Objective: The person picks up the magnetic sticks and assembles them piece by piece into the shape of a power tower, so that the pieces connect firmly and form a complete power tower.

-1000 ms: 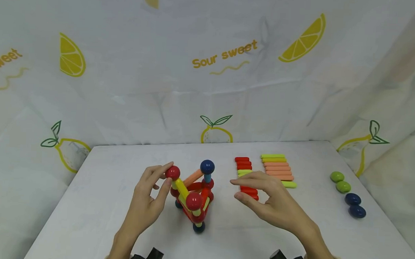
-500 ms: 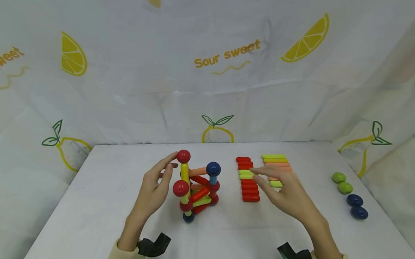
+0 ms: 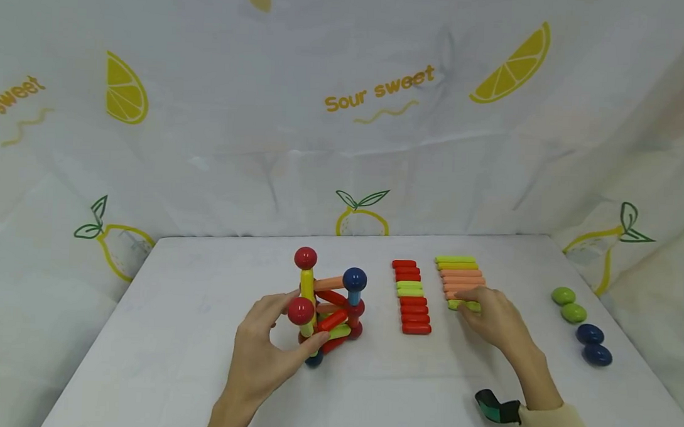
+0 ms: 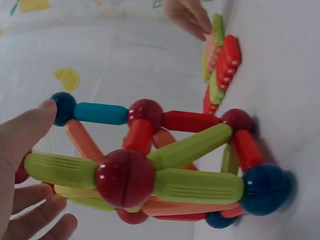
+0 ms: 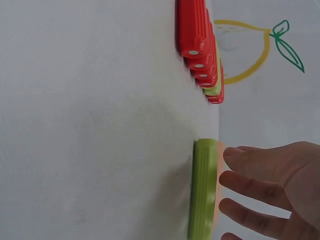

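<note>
A magnetic stick-and-ball frame (image 3: 307,284) stands on the white table, left of centre in the head view. My left hand (image 3: 266,355) is spread around its near left side, thumb in front and fingers behind. In the left wrist view the thumb overlaps the blue ball (image 4: 64,108) at the frame's top, and the fingers (image 4: 40,210) lie loosely beyond the lime stick (image 4: 60,170). My right hand (image 3: 493,319) hovers at a lime stick (image 5: 204,190) at the near end of the right-hand row. Its fingertips are right above that stick, with nothing pinched between them.
A column of red sticks (image 3: 414,318), with lime ones among them, lies between frame and right hand. Salmon sticks (image 3: 463,280) and yellow sticks (image 3: 456,266) lie behind that hand. Green balls (image 3: 573,312) and blue balls (image 3: 597,355) sit near the table's right edge.
The frame has been turned and set upright. My left hand has slid lower along it, from the top red ball. My right hand has moved right to the lime stick.
</note>
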Action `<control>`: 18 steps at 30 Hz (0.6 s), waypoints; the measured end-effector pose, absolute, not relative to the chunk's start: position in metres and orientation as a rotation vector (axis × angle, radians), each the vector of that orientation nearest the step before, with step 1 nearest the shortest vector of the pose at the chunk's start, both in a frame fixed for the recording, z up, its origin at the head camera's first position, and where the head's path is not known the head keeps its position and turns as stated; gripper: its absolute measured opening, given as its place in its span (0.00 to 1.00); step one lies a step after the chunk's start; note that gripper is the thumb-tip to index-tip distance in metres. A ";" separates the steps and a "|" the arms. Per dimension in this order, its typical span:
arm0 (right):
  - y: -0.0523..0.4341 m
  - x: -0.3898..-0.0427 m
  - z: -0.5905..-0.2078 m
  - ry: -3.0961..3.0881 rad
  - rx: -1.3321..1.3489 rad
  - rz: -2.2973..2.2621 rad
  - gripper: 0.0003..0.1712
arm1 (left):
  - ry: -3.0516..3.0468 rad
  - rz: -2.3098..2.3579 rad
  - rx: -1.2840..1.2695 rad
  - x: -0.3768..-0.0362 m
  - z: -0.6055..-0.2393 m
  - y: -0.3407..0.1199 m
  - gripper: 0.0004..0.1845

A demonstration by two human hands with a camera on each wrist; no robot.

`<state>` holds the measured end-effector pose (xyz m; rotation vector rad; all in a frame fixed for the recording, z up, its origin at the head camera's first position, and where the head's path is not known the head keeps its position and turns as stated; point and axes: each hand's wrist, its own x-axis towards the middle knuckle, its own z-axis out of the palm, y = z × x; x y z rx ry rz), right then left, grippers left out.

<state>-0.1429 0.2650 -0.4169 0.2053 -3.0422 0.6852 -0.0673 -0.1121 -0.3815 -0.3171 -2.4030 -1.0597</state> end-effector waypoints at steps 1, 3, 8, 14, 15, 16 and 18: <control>0.267 -0.143 -0.419 -3.043 0.197 0.679 0.13 | -2.441 -1.040 -0.276 -0.066 -0.384 -0.110 0.33; 0.269 -0.143 -0.422 -3.045 0.182 0.670 0.13 | -2.526 -1.012 -0.202 -0.065 -0.388 -0.106 0.28; 0.271 -0.146 -0.426 -3.040 0.172 0.611 0.13 | -2.643 -1.000 -0.127 -0.066 -0.395 -0.104 0.21; 0.268 -0.148 -0.428 -3.149 0.127 0.575 0.17 | -2.587 -1.079 -0.234 -0.068 -0.401 -0.112 0.17; 0.268 -0.148 -0.428 -3.168 0.122 0.576 0.17 | -2.577 -1.104 -0.254 -0.068 -0.401 -0.113 0.17; 0.267 -0.148 -0.428 -3.179 0.127 0.580 0.17 | -2.568 -1.123 -0.280 -0.069 -0.402 -0.115 0.18; 0.266 -0.146 -0.427 -3.181 0.145 0.592 0.17 | -2.563 -1.159 -0.323 -0.070 -0.403 -0.118 0.19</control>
